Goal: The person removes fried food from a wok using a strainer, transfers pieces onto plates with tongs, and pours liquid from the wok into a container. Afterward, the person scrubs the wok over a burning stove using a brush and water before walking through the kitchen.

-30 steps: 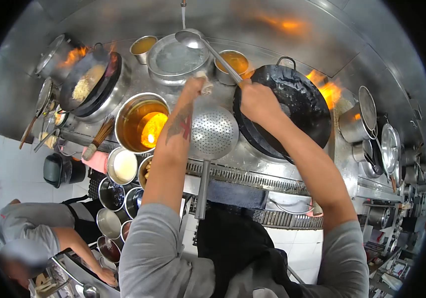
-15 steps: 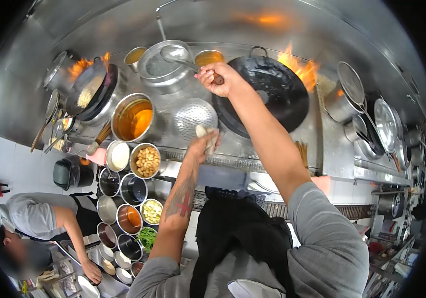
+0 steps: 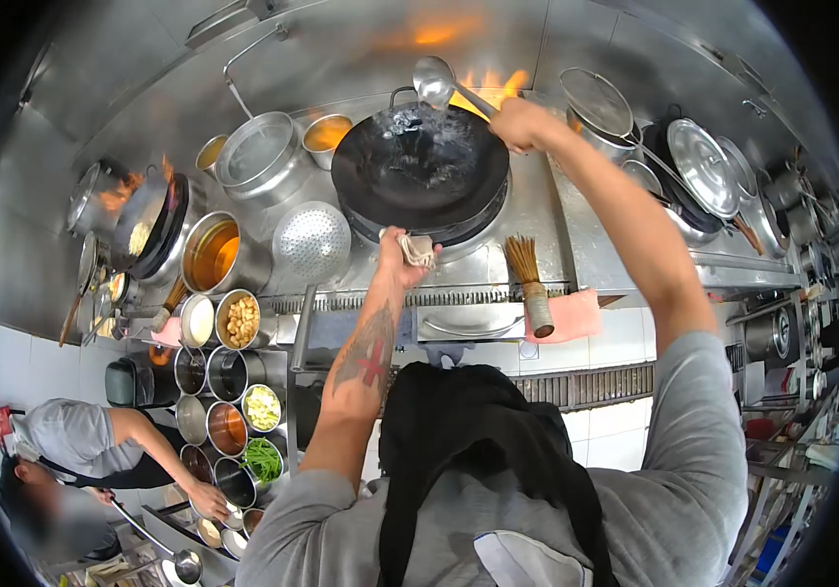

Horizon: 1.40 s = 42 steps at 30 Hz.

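We clasp a steel ladle in our right hand, its bowl raised by the far rim of a black wok seated on the steel range, flames behind. Our left hand pinches a folded cloth at the near rim; whether it touches, we cannot tell.

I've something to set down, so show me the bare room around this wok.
Bare steel lies between the wok, bamboo brush and right forearm; flames rise behind the wok. A small patch shows between wok, perforated strainer and left hand. Farther left is crowded: the oil pot and packed containers.
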Each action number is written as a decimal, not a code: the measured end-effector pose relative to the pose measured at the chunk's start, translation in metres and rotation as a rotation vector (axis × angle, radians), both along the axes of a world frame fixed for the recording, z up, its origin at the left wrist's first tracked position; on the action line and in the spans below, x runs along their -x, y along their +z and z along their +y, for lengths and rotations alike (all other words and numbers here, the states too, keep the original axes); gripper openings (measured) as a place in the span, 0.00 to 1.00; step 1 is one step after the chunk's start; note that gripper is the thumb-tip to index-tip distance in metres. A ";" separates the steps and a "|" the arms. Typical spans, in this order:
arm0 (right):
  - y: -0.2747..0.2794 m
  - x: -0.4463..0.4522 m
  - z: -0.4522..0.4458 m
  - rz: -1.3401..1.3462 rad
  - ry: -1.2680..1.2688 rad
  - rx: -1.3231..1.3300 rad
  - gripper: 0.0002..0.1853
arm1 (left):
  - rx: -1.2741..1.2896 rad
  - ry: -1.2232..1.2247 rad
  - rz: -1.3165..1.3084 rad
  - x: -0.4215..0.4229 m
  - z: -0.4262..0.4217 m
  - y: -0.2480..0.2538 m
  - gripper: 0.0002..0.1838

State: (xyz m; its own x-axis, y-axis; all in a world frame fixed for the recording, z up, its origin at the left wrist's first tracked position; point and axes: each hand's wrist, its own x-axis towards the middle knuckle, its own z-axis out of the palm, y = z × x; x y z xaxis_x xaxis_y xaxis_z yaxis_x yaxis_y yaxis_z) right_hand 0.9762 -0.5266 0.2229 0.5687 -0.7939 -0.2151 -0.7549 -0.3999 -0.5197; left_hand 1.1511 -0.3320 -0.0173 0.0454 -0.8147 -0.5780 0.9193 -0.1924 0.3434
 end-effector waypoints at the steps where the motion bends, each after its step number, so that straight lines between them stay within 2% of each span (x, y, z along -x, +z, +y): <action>1: -0.011 0.018 0.009 0.106 0.031 0.255 0.08 | -0.072 0.005 -0.012 0.002 -0.010 0.010 0.28; 3: -0.050 0.057 0.041 -0.106 0.002 0.631 0.11 | -0.162 -0.042 -0.079 0.002 -0.027 0.014 0.28; 4: -0.081 0.070 0.053 -0.218 -0.101 0.599 0.12 | -0.253 -0.091 -0.146 0.002 -0.034 0.015 0.28; 5: -0.103 0.083 0.068 -0.328 -0.204 0.569 0.14 | -0.256 -0.098 -0.098 0.001 -0.039 0.011 0.27; 7: -0.111 0.118 0.116 -0.713 -0.282 -0.642 0.16 | -0.180 -0.074 -0.088 -0.002 -0.038 0.011 0.25; 8: -0.128 0.133 0.140 -0.824 -0.337 -0.788 0.12 | -0.116 -0.041 -0.073 0.003 -0.034 0.008 0.24; 9: -0.150 0.131 0.162 -0.615 -0.411 -0.339 0.12 | -0.144 -0.027 -0.115 0.009 -0.035 0.013 0.17; 10: -0.218 0.140 0.163 -0.519 -0.287 0.286 0.12 | -0.154 -0.038 -0.117 0.002 -0.044 -0.004 0.17; 11: -0.215 0.147 0.176 -0.571 -0.350 -0.039 0.12 | -0.148 -0.034 -0.088 -0.011 -0.059 -0.036 0.13; 12: -0.208 0.155 0.189 -0.617 -0.409 -0.361 0.12 | -0.137 -0.029 -0.057 -0.004 -0.056 -0.030 0.10; 13: -0.202 0.162 0.202 -0.612 -0.423 -0.371 0.12 | -0.182 0.091 -0.119 0.006 -0.055 -0.023 0.06; 15: -0.193 0.167 0.212 -0.679 -0.458 -0.457 0.10 | -0.115 0.093 -0.168 0.013 -0.024 -0.003 0.06; 16: -0.194 0.171 0.208 -0.686 -0.467 -0.451 0.10 | -0.041 0.101 -0.215 0.011 -0.018 0.005 0.06; 18: -0.195 0.177 0.222 -0.642 -0.449 -0.259 0.08 | -0.152 0.083 -0.281 0.003 0.002 -0.001 0.08; 19: -0.184 0.180 0.225 -0.679 -0.494 -0.409 0.07 | -0.158 0.096 -0.403 -0.005 0.013 -0.003 0.08; 22: -0.194 0.186 0.214 -0.690 -0.510 -0.324 0.08 | -0.191 0.008 -0.662 -0.039 0.017 0.028 0.09; 24: -0.175 0.183 0.214 -0.714 -0.522 -0.381 0.07 | -0.153 -0.084 -0.669 -0.074 0.025 0.038 0.08; 28: -0.163 0.176 0.195 -0.698 -0.484 -0.434 0.09 | -0.239 -0.164 -0.920 -0.110 0.020 0.084 0.09; 30: -0.155 0.172 0.187 -0.706 -0.462 -0.445 0.09 | -0.232 -0.185 -0.963 -0.130 0.012 0.094 0.09; 32: -0.145 0.168 0.180 -0.615 -0.410 -0.461 0.10 | -0.168 -0.266 -1.019 -0.138 0.004 0.112 0.09; 36: -0.126 0.163 0.175 -0.428 -0.373 -0.311 0.14 | -0.128 -0.332 -1.340 -0.138 -0.006 0.142 0.11; 38: -0.148 0.159 0.176 -0.386 -0.340 -0.252 0.15 | -0.123 -0.414 -1.554 -0.135 -0.013 0.157 0.14; 39: -0.162 0.155 0.187 -0.398 -0.351 -0.147 0.16 | -0.112 -0.419 -1.548 -0.130 -0.011 0.155 0.14; 41: -0.195 0.146 0.218 -0.449 -0.364 0.026 0.18 | 0.162 -0.238 -2.327 -0.116 0.008 0.152 0.20; 42: -0.209 0.143 0.239 -0.486 -0.367 0.095 0.19 | 0.242 -0.188 -2.402 -0.088 0.027 0.164 0.24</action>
